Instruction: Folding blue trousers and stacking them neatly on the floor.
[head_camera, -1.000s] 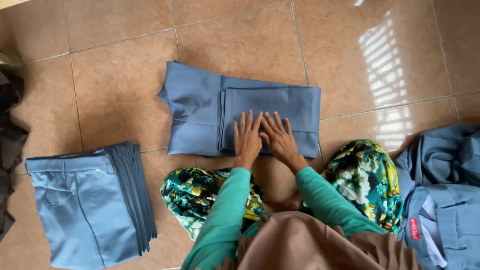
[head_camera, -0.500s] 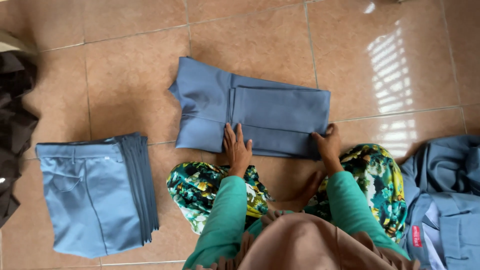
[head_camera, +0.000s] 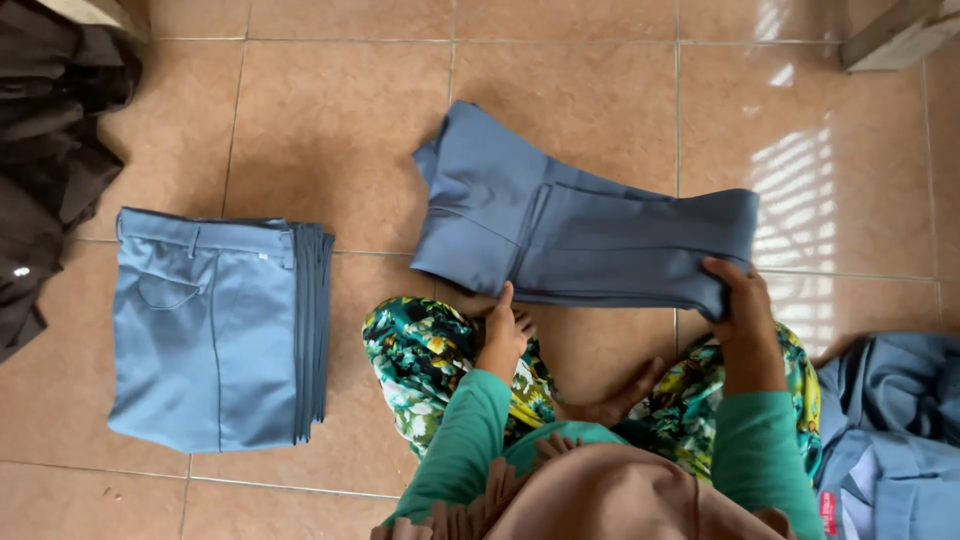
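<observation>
Head view, the only one supplied: a folded pair of grey-blue cotton-twill trousers (head_camera: 590, 240) lies on the tan glazed floor tiles (head_camera: 330, 120) at about twelve o'clock from the seated person, its long edge running from ten o'clock round to two o'clock. The right hand (head_camera: 738, 300), at two o'clock, has its fingers curled shut over the garment's right end, thumb beneath; that end appears raised slightly off the tiles, which would explain the sag in the fabric there. The left hand (head_camera: 503, 335), at eleven o'clock, touches the near lower edge with fingers mostly closed; whether it grips cloth or merely steadies it cannot be told. Holding both ends keeps the layers square. A neat stack of folded grey-blue trousers (head_camera: 215, 335) sits at nine o'clock, well apart, edges aligned. A loose heap of unfolded grey-blue garments (head_camera: 890, 420) lies at three o'clock, just beside the right knee. Dark brown crumpled cloth (head_camera: 55, 150) occupies ten o'clock at the frame edge. The green floral skirt (head_camera: 420, 350) covers the crossed legs, leaving floor between the knees and the garment.
</observation>
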